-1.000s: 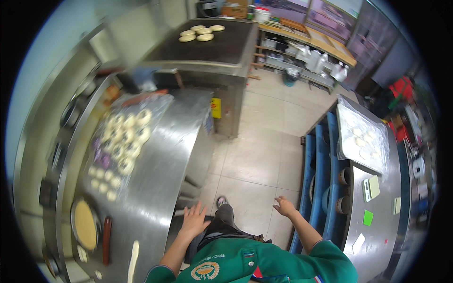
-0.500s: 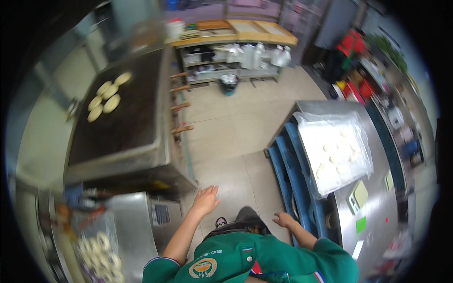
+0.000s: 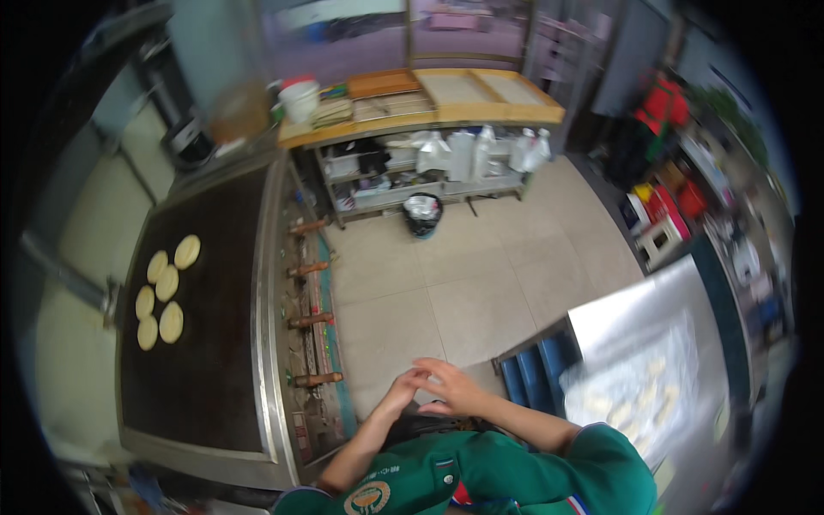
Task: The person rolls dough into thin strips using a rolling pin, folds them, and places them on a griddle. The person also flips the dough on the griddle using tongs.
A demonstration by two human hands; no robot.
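In front of my waist my two hands meet, with no object visible between them. My right hand (image 3: 452, 389) reaches across with its fingers stretched out, and their tips lie over my left hand (image 3: 402, 391). Part of the left fingers is hidden behind the right ones; those that show look extended. To my left is a large dark griddle (image 3: 215, 360) bearing several pale round flatbreads (image 3: 167, 283), grouped toward its far-left side. A sheet of clear plastic (image 3: 592, 386) with blurred pale dough pieces (image 3: 654, 369) lies on the steel worktop at my right. Neither hand touches these.
Wooden-handled knobs (image 3: 318, 378) stick out from the griddle's side. Blue shelves (image 3: 530, 375) sit under the right worktop (image 3: 605, 318). Ahead are a lined bin (image 3: 422, 215) and a wood-topped rack (image 3: 300, 130) with trays. A person in red (image 3: 665, 107) stands at the far right.
My hands have come together from apart at my sides. My view has moved forward along the griddle, so the flatbreads and right worktop now appear lower.
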